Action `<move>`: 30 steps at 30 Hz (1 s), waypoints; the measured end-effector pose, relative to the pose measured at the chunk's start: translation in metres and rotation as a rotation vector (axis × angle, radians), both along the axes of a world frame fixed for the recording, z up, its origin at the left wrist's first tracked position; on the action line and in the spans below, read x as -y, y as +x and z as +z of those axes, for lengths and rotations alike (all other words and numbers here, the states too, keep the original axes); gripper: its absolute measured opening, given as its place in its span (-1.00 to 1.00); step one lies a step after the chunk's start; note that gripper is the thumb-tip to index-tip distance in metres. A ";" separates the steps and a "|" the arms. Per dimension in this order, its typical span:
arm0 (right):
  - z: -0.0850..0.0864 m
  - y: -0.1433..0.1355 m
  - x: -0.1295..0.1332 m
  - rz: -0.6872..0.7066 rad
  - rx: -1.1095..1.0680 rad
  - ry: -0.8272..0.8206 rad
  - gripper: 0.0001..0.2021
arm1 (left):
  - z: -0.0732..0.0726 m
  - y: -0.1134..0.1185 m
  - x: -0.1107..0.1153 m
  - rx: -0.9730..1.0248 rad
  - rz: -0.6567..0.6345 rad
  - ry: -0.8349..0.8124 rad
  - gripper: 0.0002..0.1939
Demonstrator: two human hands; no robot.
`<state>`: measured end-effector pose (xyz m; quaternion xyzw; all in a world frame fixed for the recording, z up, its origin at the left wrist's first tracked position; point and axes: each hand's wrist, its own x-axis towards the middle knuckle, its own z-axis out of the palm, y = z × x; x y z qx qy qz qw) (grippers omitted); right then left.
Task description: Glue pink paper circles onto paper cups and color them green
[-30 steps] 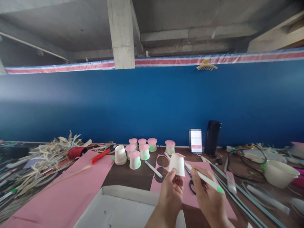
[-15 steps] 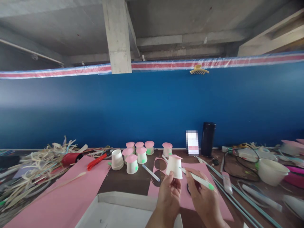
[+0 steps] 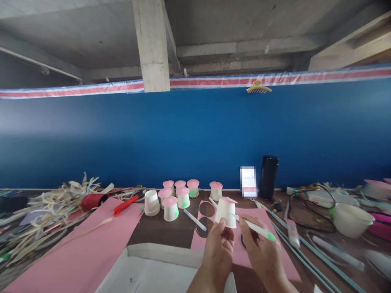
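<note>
An upside-down white paper cup [image 3: 225, 212] with a pink paper disc on top is held up by my left hand [image 3: 218, 248], its fingers around the rim. My right hand [image 3: 262, 250] grips a white marker [image 3: 256, 228] with a green end; its tip meets the cup's right side. Behind and to the left stand several upturned cups [image 3: 170, 212] with pink tops, some with green marks. One more pink-topped cup [image 3: 216, 193] stands behind the held one. Plain stacked white cups [image 3: 151, 205] are at the left of the group.
A white tray [image 3: 165, 253] lies in front, beside pink sheets [image 3: 88, 248]. A blue-white marker [image 3: 194, 220] rests near cut-out holes. Farther right are a black bottle [image 3: 269, 177], a blurred phone screen [image 3: 248, 182], tubes and a white bowl [image 3: 352, 221]. Paper strips [image 3: 61, 207] pile up left.
The view has shifted slightly. My hands keep the same grips on the cup and the marker, with the marker tip now touching or very close to the cup's side.
</note>
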<state>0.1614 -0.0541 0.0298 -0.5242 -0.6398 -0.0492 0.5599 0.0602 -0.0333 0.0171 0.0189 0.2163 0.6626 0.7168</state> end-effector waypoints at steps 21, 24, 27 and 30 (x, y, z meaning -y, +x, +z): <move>0.004 0.000 0.003 0.010 0.044 -0.112 -0.69 | -0.001 -0.002 0.000 -0.009 -0.002 0.012 -0.96; 0.004 -0.001 0.003 -0.010 0.044 -0.118 -0.67 | -0.001 -0.002 -0.001 -0.001 0.000 0.007 -0.95; 0.005 -0.002 0.003 -0.014 0.056 -0.113 -0.66 | 0.000 -0.001 -0.001 0.005 0.006 0.001 -0.95; 0.006 -0.002 0.004 -0.008 0.065 -0.116 -0.66 | 0.001 -0.001 -0.001 -0.002 0.014 -0.005 -0.95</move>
